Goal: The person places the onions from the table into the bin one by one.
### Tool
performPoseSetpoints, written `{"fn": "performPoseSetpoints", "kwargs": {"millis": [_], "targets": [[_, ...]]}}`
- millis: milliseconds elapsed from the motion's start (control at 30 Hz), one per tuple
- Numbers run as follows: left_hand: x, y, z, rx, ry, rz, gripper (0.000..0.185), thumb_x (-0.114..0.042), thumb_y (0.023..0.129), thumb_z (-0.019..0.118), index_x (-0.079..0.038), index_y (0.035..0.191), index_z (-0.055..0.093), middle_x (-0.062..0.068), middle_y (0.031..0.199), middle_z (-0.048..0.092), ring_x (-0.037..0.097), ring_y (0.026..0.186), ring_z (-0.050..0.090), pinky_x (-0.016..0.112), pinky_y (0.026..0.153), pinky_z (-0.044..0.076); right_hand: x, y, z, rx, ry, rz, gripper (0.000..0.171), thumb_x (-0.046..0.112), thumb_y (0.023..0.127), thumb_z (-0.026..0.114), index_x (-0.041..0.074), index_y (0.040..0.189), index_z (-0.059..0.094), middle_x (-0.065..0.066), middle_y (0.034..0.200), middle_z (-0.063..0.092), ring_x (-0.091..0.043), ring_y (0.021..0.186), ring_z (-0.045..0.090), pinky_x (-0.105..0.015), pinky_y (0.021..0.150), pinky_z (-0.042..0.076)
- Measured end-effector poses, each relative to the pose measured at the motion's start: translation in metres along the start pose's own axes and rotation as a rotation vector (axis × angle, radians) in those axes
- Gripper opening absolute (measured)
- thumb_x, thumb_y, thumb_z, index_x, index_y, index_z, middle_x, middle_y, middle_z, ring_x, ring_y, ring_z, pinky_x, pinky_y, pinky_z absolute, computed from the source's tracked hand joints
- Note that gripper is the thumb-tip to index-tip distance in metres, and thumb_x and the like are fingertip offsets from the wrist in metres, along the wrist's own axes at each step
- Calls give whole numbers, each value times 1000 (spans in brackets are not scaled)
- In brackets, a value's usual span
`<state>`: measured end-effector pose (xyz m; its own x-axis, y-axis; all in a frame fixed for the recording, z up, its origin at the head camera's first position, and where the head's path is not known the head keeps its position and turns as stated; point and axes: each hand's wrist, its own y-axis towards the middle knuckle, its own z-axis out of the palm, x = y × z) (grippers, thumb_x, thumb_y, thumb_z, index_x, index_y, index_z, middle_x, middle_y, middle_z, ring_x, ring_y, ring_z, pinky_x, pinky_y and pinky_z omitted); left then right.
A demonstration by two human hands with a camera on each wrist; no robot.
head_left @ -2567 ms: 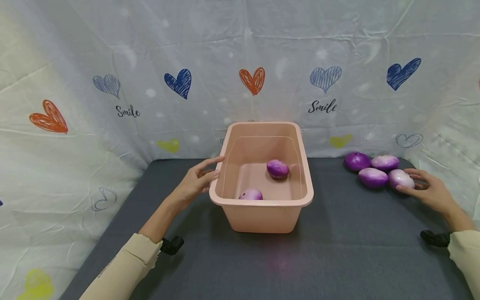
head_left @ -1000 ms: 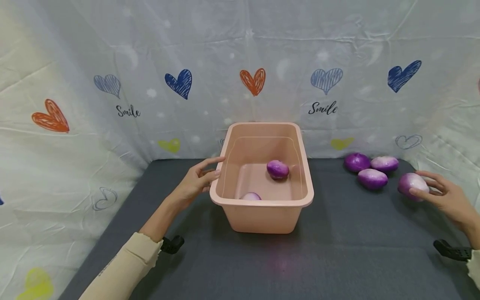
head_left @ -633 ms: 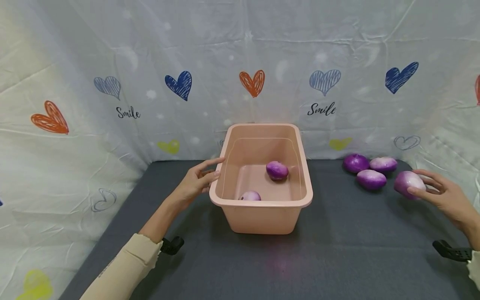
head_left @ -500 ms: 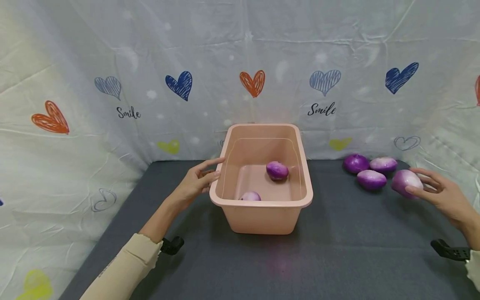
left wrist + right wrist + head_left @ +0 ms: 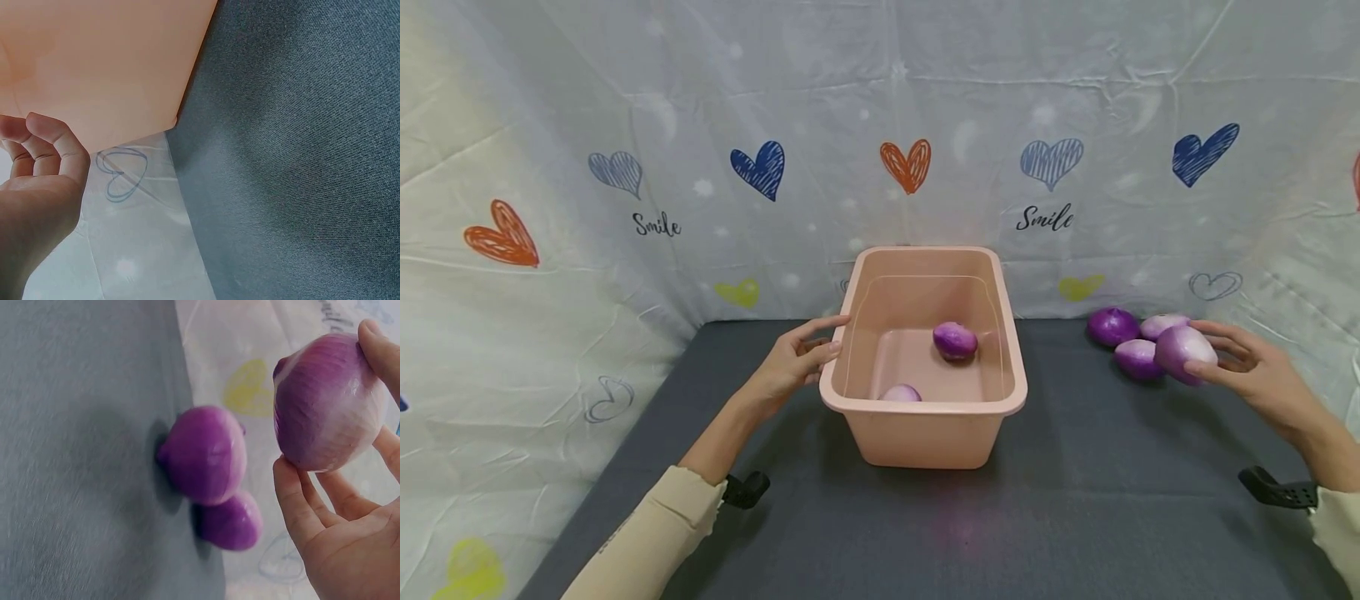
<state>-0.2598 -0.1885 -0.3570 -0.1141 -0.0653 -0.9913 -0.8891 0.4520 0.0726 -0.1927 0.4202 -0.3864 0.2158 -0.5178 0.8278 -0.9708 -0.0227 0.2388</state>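
Note:
In the head view my right hand (image 5: 1262, 367) holds a pale purple red onion (image 5: 1185, 353) between thumb and fingers, raised in front of the other onions. The right wrist view shows this onion (image 5: 331, 403) in the fingers, clear of the cloth. My left hand (image 5: 786, 362) rests its fingertips against the left rim of a peach plastic bin (image 5: 925, 437). From the left wrist, the fingers of that hand (image 5: 47, 156) look loosely bent beside the bin wall (image 5: 106, 69). Inside the bin lie a purple onion (image 5: 955, 341) and a paler onion (image 5: 901, 393), partly hidden by the front rim.
Three more onions sit at the table's back right: a dark purple one (image 5: 1113, 327), one in front (image 5: 1138, 359) and a paler one (image 5: 1161, 324), partly covered by the held onion. Dark cloth (image 5: 1112, 500) covers the table. A heart-patterned curtain (image 5: 820, 100) hangs behind.
My right hand took the pale onion from the group, drew it right, then brought it back left and up, before the remaining onions. The left hand and the bin stayed in place.

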Motion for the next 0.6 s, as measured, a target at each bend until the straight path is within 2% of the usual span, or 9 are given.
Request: {"fn": "performPoseSetpoints", "kwargs": {"millis": [233, 400, 600], "targets": [[3, 0, -1, 7, -7, 9, 54, -22, 105, 61, -15, 156, 44, 29, 134, 57, 24, 99, 65, 39, 81, 57, 14, 8, 7, 35, 52, -38, 55, 6, 100, 68, 11, 151, 49, 10, 134, 51, 1, 110, 56, -13, 81, 49], [3, 0, -1, 13, -17, 8, 54, -22, 105, 61, -15, 156, 44, 28, 137, 56, 25, 101, 66, 40, 83, 57, 22, 15, 13, 62, 101, -23, 53, 2, 100, 65, 10, 150, 48, 12, 132, 55, -1, 110, 59, -17, 81, 51], [2, -1, -1, 11, -16, 10, 54, -23, 105, 61, -16, 156, 44, 26, 136, 57, 24, 99, 65, 40, 83, 56, 34, 25, 21, 75, 75, -29, 54, 7, 101, 66, 13, 151, 48, 12, 131, 55, -5, 109, 58, -17, 82, 50]]}}
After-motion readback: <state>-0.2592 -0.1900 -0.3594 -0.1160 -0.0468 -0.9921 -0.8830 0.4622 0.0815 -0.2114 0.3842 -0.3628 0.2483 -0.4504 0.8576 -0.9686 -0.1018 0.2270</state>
